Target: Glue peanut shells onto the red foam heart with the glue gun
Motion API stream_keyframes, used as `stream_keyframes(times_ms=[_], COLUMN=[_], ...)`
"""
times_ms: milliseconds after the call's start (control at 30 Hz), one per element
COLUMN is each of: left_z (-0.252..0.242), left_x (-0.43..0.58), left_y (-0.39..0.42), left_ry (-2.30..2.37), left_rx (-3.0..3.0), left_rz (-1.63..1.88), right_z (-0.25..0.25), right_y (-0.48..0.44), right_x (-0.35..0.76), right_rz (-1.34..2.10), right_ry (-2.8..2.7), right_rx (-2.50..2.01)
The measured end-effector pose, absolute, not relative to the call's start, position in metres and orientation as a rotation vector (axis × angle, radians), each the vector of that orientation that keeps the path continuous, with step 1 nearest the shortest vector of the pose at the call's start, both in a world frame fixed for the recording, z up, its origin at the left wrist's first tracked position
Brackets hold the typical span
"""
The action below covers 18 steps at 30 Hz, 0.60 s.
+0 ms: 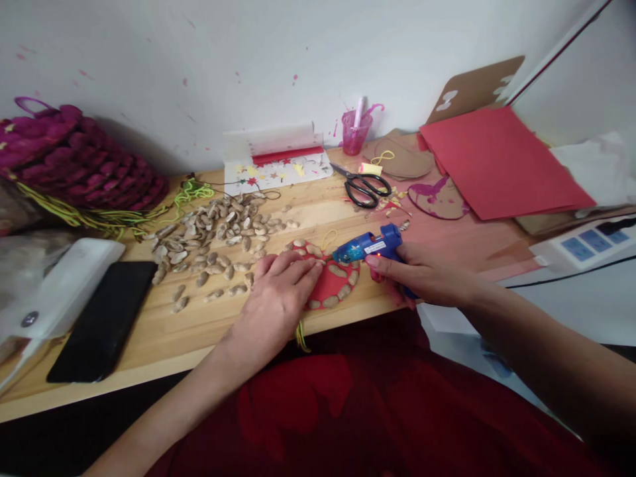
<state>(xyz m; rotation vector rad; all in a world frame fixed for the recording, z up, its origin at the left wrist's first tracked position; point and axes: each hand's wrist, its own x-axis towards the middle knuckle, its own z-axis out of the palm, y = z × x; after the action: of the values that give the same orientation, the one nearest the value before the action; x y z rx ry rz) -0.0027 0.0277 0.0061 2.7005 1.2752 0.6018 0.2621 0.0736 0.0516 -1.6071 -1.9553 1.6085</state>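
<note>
A red round disc (318,289) lies near the table's front edge, with unshelled peanuts (344,291) set along its rim and some further in. My left hand (283,285) rests over the disc's left side, fingers drawn together near the glue nozzle; whatever is under the fingertips is hidden. My right hand (412,268) is wrapped around the handle of a blue glue gun (370,246), whose small light glows orange. Its nozzle points left, just above the disc beside my left fingertips. A yellow cord loop (329,237) shows behind the disc, and yellow-green tassel strands (301,336) hang in front.
Loose peanuts (213,232) spread to the left. Black-handled scissors (365,189), a pink cup (356,132), a star-dotted sheet (278,173) and red card (507,162) lie behind. Far left are a phone (104,321), white device (69,285) and magenta ornament (84,159); right, a power strip (586,248).
</note>
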Motion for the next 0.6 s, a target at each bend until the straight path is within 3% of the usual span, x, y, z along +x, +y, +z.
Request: stream_keyframes(times_ms=[600], left_z=[0.0082], left_x=[0.0011], left_y=[0.0282], left_ry=[1.279], left_rx=[2.716], left_rz=[0.626], right_z=[0.0499], right_y=[0.0692], right_x=[0.2639], right_rz=[1.552], right_ry=[-1.976], right_rx=[-1.639])
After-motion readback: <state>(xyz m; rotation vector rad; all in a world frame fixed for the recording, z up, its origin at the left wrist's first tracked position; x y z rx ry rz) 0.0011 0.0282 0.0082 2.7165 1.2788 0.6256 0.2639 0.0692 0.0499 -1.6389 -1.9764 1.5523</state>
